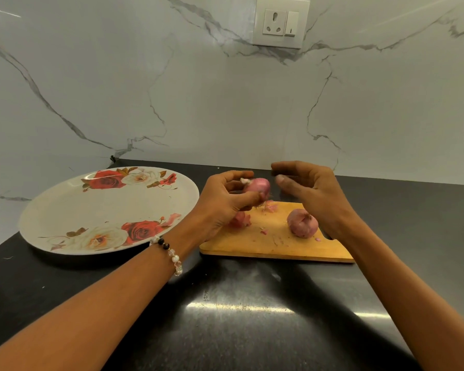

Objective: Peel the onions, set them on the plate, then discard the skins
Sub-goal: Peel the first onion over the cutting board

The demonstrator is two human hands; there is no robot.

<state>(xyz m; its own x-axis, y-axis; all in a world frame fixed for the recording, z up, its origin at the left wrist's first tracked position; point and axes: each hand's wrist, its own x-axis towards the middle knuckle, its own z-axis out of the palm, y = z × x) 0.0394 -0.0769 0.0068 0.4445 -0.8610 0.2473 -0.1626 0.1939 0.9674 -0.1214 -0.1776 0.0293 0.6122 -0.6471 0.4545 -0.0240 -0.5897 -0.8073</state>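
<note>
My left hand point(227, 202) grips a pink onion point(257, 186) above the far left corner of the wooden cutting board point(273, 243). My right hand point(310, 188) hovers just right of that onion, fingers loosely curved and blurred, holding nothing that I can see. A second onion point(302, 223) with its skin on sits on the board under my right hand. Pink skin scraps point(241, 219) lie on the board's left side. The white rose-patterned plate point(91, 207) lies to the left with no onion on it.
Everything rests on a dark glossy counter point(239, 311) against a white marble wall. A wall socket point(280, 22) is set high above the board. A bead bracelet point(169, 253) circles my left wrist.
</note>
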